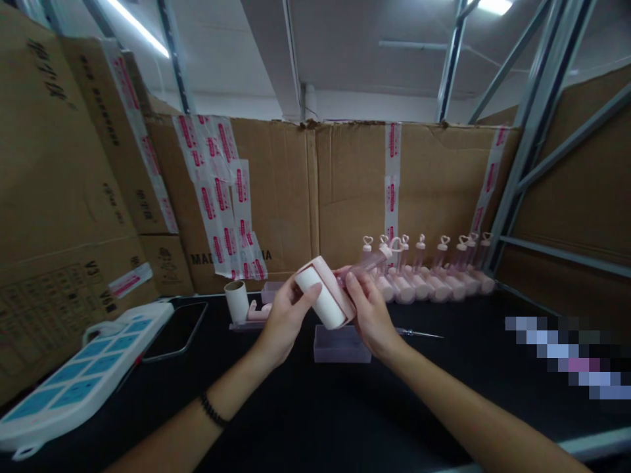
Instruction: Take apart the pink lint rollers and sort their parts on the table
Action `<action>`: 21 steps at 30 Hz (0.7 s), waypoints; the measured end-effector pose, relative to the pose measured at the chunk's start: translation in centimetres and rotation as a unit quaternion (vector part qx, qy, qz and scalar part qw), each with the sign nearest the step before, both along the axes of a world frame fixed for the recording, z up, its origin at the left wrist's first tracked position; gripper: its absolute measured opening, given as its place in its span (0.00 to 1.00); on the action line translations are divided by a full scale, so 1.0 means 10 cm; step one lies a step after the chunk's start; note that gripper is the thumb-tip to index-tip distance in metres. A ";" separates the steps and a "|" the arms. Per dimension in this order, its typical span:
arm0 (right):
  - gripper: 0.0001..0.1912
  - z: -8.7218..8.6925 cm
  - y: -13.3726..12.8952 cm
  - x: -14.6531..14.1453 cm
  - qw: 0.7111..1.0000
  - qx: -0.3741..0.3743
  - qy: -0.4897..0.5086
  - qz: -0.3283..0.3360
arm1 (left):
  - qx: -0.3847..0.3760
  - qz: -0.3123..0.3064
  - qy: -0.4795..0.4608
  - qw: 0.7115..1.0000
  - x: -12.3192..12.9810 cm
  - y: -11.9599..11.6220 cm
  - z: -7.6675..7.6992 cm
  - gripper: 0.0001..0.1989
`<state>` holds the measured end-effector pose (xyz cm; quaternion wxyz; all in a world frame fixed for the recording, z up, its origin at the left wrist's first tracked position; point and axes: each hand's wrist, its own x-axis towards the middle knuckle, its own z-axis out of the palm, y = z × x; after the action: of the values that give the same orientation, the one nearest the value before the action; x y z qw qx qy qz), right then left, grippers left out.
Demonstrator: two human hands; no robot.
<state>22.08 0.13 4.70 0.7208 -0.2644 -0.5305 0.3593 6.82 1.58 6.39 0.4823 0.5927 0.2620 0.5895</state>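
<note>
My left hand [288, 315] is closed round a pink holder with a white roll [323, 301] set in it, tilted in front of the cardboard. On its right side, my right hand [367, 305] pinches a clear pink tube [369, 261] with a looped cap, close against the holder. Just below the hands a translucent purple tray [342, 345] lies on the black table. An upright white roll [237, 302] and a small pink part [257, 312] stand to the left of my left hand.
Several pink rollers with heart-topped tubes [436, 284] line the back right. A screwdriver [421, 334] lies right of the tray. Far left are a phone [176, 330] and a white power strip [81, 374]. Cardboard walls [355, 177] and metal posts surround the table.
</note>
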 end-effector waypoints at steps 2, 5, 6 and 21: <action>0.18 0.02 -0.06 -0.01 0.996 -0.008 -0.074 -0.049 | -0.006 0.028 -0.054 0.998 0.01 -0.04 0.04 0.21; 0.32 0.06 -0.15 0.07 0.973 -0.036 -0.216 -0.075 | 0.011 0.090 -0.085 0.992 -0.02 -0.05 0.11 0.20; 0.35 0.08 -0.20 0.09 0.962 -0.033 -0.258 -0.081 | 0.027 0.115 -0.080 0.990 -0.05 -0.05 0.13 0.19; 0.19 0.25 -0.27 0.21 0.837 0.277 -0.430 -0.194 | 0.582 0.259 0.370 0.676 -0.21 0.02 0.09 0.29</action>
<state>24.22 -2.55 7.23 0.5186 -0.2791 -0.8020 -0.0998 4.71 1.76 7.27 -0.2686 0.8318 0.1660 0.4566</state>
